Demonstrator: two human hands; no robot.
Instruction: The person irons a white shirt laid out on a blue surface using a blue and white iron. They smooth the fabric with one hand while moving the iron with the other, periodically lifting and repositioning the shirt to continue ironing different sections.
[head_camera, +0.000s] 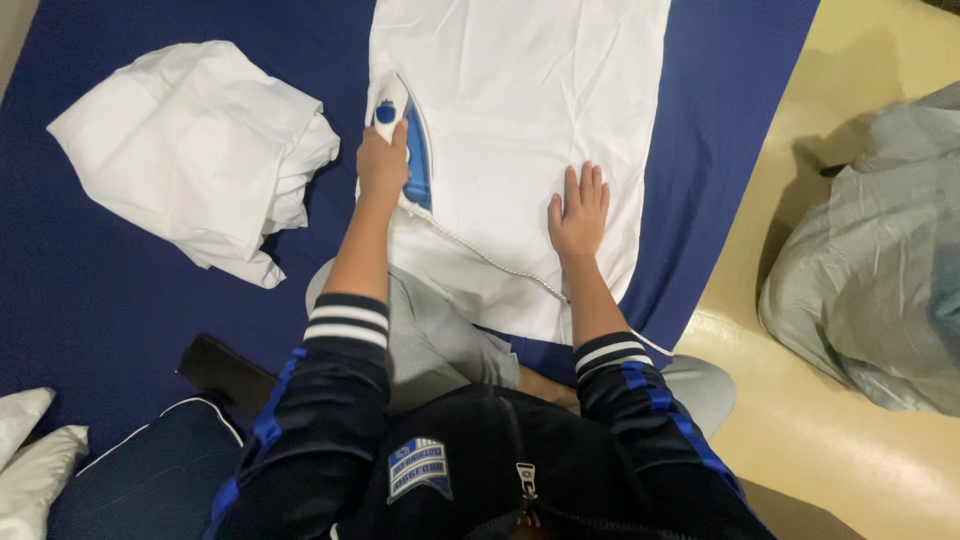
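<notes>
Ironing a white cloth on a blue sheet

The left hand grips a blue-and-white iron on the white cloth; the right hand presses flat beside it.

Even bright overhead light, soft shadows, sharp focus.

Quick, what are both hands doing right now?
Left hand: closed around the blue and white iron.
Right hand: open, flat on the white cloth, holding nothing.
</notes>
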